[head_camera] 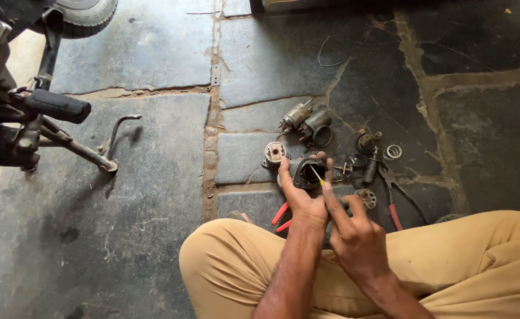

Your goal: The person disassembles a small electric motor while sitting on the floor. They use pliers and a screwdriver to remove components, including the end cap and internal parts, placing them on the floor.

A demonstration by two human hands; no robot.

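Left hand cups a metal housing (right hand probing inside).

At the top left, the tyre is cut off by the edge, so only its bottom shows. The motorbike at the left edge is cut off too. The red-handled pliers sit partly behind the left hand. That hand hides the near side of the round metal housing. The thin tool in the right hand is too small to tell what it is. Both arms and the tan trousers run off the bottom edge.
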